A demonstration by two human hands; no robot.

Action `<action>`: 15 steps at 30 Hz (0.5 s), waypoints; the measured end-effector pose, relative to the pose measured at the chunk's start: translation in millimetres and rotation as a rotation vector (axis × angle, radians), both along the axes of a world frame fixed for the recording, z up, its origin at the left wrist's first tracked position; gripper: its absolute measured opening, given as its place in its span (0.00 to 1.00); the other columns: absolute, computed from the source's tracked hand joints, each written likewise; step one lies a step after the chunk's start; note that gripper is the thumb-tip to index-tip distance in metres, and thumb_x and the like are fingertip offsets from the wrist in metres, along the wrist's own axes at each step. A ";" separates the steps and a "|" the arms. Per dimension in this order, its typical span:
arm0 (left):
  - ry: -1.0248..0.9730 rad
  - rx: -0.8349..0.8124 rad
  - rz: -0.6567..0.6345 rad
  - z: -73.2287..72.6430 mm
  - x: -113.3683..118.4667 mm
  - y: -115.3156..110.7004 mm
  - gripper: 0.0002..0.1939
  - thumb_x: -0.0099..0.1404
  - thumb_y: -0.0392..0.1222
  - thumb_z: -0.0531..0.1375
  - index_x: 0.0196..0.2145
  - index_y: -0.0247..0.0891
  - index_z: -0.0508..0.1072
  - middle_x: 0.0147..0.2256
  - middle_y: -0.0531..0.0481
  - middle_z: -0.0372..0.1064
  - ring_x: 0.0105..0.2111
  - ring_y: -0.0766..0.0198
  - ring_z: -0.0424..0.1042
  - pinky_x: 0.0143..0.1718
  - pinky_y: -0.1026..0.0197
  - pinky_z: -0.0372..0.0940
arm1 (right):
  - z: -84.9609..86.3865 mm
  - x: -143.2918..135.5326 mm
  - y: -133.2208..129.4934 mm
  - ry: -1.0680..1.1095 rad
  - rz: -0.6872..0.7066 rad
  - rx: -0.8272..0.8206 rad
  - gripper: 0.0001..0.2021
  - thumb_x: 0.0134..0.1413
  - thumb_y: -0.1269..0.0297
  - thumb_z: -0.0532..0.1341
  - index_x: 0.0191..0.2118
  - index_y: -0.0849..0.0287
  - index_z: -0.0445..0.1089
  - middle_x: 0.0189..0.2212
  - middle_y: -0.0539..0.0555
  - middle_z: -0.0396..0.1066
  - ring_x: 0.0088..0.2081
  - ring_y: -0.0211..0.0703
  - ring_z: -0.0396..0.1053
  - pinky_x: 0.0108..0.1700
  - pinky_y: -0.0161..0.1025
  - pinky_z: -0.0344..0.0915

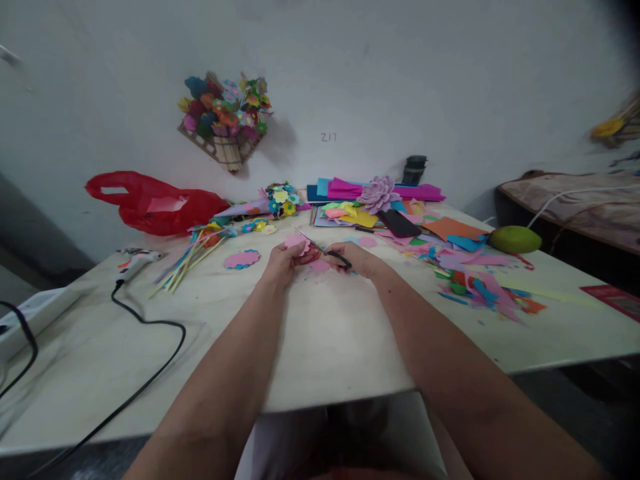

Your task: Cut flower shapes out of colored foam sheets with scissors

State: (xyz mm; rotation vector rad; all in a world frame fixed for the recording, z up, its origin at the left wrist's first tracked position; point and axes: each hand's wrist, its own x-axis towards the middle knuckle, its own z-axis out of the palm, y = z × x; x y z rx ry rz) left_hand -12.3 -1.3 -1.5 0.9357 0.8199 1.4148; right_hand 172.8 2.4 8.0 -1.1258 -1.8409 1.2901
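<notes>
My left hand [284, 261] pinches a pink scalloped paper piece [297, 244] above the middle of the table. Just to its right, my right hand [353, 259] is closed round the black handles of a pair of scissors [340, 259], whose blades point up and left toward the pink piece. Under the hands lie a pink scrap [319, 267] and small bits. A pink-and-blue scalloped disc [242, 259] rests left of my left hand.
On the table [330, 340], a glue gun [136, 265] with a black cord and a red bag [160, 207] are at left. A phone [399, 223], colored scraps [480, 280] and a green fruit [515, 239] lie at right. Paper flowers [283, 199] stand behind.
</notes>
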 end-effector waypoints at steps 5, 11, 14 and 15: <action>0.033 0.043 0.015 -2.3 -1.6 0.5 0.14 0.45 0.39 0.71 0.26 0.28 0.73 0.23 0.46 0.73 0.21 0.65 0.71 0.30 0.60 0.70 | 3.1 1.2 -2.5 0.034 0.027 -0.014 0.14 0.48 0.54 0.63 0.26 0.60 0.64 0.16 0.45 0.62 0.15 0.29 0.56 0.16 0.29 0.46; 0.114 0.060 0.027 -4.4 -2.2 2.5 0.15 0.43 0.42 0.72 0.24 0.30 0.73 0.20 0.49 0.70 0.18 0.69 0.66 0.25 0.63 0.65 | 4.3 5.1 -2.8 0.102 0.062 -0.001 0.15 0.52 0.54 0.60 0.26 0.60 0.62 0.16 0.46 0.63 0.14 0.28 0.56 0.14 0.30 0.43; 0.127 0.071 0.011 -2.8 -1.6 1.1 0.15 0.43 0.42 0.72 0.24 0.31 0.72 0.20 0.50 0.70 0.17 0.71 0.64 0.23 0.64 0.63 | 3.5 5.9 -2.5 0.097 0.068 0.008 0.16 0.52 0.53 0.61 0.26 0.60 0.62 0.16 0.46 0.63 0.14 0.28 0.56 0.14 0.29 0.45; 0.127 0.077 0.001 -2.4 -1.5 0.5 0.15 0.44 0.42 0.72 0.24 0.31 0.72 0.20 0.51 0.69 0.17 0.71 0.64 0.22 0.65 0.62 | 3.2 6.0 -2.5 0.096 0.069 0.010 0.16 0.51 0.52 0.61 0.26 0.60 0.62 0.16 0.46 0.63 0.14 0.28 0.56 0.14 0.29 0.45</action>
